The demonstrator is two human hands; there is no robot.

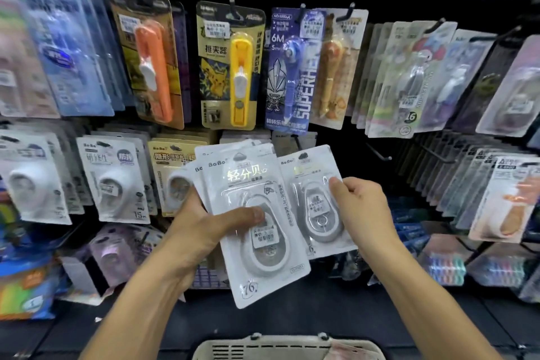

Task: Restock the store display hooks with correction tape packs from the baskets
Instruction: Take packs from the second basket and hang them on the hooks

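Head view: the left hand (pixel 204 225) grips a fanned stack of white correction tape packs (pixel 257 231) — thumb across the top blister — while the right hand (pixel 361 207) pinches a single pack (pixel 314 199) beside it, before crowded display hooks (pixel 377 152), the basket (pixel 287 348) below cut off.

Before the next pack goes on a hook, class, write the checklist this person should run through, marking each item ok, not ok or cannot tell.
1. Single pack separated from the stack: ok, the right hand pinches it alone.
2. Stack secure: ok, the left hand grips it, thumb across the front.
3. Bare hook free: ok, nothing hangs on it.
4. Hang hole intact: cannot tell, blurred.
5. Pack matches that hook's row: cannot tell.
6. Basket within reach: ok, directly below.
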